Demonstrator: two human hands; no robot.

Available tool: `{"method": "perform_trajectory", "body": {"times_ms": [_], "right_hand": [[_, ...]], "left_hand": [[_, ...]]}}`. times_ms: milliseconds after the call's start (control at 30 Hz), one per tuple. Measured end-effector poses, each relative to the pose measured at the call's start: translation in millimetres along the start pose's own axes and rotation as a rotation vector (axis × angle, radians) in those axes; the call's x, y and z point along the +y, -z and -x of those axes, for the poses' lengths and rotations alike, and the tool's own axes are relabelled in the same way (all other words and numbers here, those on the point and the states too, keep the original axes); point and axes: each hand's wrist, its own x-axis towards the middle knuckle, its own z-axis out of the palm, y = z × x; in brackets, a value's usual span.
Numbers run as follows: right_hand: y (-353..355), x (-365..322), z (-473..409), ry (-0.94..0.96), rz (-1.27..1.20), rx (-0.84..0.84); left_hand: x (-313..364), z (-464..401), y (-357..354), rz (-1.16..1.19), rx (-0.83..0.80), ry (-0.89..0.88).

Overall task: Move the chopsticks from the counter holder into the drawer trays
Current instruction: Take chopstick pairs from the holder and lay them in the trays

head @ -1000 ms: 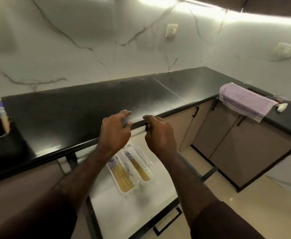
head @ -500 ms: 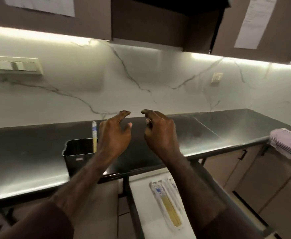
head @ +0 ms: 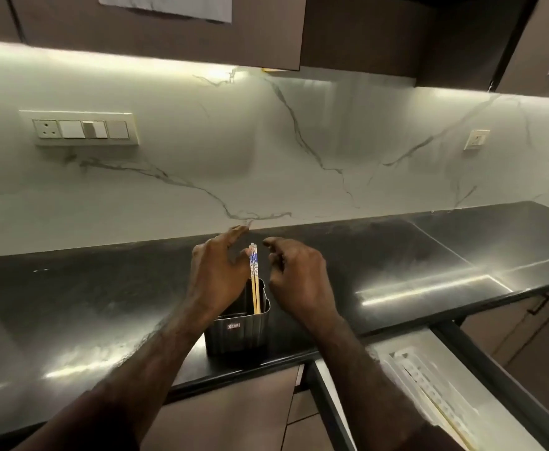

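Observation:
A black ribbed holder [head: 238, 333] stands near the front edge of the dark counter [head: 71, 301]. Two wooden chopsticks [head: 254, 281] with blue-and-white tops stand upright in its right side. My left hand [head: 216, 271] hovers just left of the chopstick tops, fingers spread, thumb close to them. My right hand [head: 299, 275] is just to their right, fingers curled and apart, holding nothing. The open drawer [head: 445, 349] at lower right holds a white tray [head: 429, 379] with chopsticks lying in it.
A marble backsplash with a switch panel [head: 81, 128] and a socket [head: 476, 139] rises behind the counter. Brown wall cabinets [head: 169, 27] hang overhead. Closed base cabinet doors [head: 234, 411] sit under the counter, left of the drawer.
The view has swung left from the drawer to the holder. Both hands have moved from above the drawer to either side of the chopsticks in the holder.

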Motion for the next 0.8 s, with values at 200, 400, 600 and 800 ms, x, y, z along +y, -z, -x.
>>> {"method": "perform_trajectory", "body": {"times_ms": [200, 400, 600, 800], "right_hand": [[-49.0, 30.2, -8.8, -0.050, 0.014, -0.105], [-96.0, 66.2, -27.4, -0.138, 0.009, -0.195], [-127.5, 96.1, -42.3, -0.267, -0.004, -0.230], [-145.3, 104.8, -51.2, -0.328, 0.002, -0.216]], "left_hand": [[-43.5, -6.8, -34.8, 0.005, -0.093, 0.068], [-81.6, -35.2, -75.4, 0.007, -0.163, 0.142], [-115.9, -67.3, -120.0, 0.011, -0.221, 0.241], [-136.8, -71.5, -144.4, 0.030, -0.262, 0.328]]}}
